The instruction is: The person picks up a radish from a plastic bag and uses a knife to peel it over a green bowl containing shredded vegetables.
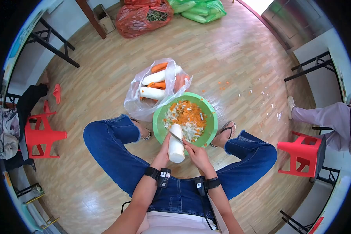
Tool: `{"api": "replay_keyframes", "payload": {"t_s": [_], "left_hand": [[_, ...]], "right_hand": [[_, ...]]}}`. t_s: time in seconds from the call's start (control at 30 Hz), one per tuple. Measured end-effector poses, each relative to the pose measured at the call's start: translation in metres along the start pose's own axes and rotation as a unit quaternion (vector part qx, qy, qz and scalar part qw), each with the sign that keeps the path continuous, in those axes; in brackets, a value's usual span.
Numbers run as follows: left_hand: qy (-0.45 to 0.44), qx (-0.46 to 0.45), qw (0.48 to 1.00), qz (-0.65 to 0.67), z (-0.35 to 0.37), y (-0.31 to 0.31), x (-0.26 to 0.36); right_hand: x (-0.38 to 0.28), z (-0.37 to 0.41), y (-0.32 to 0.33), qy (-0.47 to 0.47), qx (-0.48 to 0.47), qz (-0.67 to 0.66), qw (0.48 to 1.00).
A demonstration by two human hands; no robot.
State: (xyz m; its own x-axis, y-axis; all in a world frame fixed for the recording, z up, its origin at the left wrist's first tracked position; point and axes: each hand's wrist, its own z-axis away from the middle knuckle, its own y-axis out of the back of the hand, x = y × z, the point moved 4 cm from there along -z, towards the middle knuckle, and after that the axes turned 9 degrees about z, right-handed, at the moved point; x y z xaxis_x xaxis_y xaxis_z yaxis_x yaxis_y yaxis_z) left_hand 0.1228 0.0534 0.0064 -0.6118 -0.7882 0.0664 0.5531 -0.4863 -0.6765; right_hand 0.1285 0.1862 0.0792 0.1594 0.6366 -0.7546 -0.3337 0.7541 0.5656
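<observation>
A peeled-looking white radish [177, 151] is gripped in my left hand [162, 153], tilted over the near rim of the green basin [212, 126]. My right hand [199, 154] is closed around the handle of a knife [176, 136], whose blade lies across the upper part of the radish. Inside the basin are many orange and white cut pieces [188, 117]. Just beyond it, a clear plastic bag [133, 103] holds whole white radishes [152, 93] and carrots [159, 67]. Most of the knife handle is hidden by my fingers.
Orange and white scraps [222, 83] lie on the wood floor at right. A red stool [46, 134] stands left; a person's leg [319, 117] is near another red stool [300, 152]. A red bag [134, 21] and a green bag [202, 11] sit at the back.
</observation>
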Motion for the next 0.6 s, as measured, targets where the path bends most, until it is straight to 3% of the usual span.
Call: {"api": "replay_keyframes", "payload": {"t_s": [0.6], "left_hand": [[0.026, -0.010, 0.999, 0.016, 0.007, -0.007, -0.006]], "right_hand": [[0.012, -0.005, -0.002, -0.012, 0.036, -0.004, 0.999]]}}
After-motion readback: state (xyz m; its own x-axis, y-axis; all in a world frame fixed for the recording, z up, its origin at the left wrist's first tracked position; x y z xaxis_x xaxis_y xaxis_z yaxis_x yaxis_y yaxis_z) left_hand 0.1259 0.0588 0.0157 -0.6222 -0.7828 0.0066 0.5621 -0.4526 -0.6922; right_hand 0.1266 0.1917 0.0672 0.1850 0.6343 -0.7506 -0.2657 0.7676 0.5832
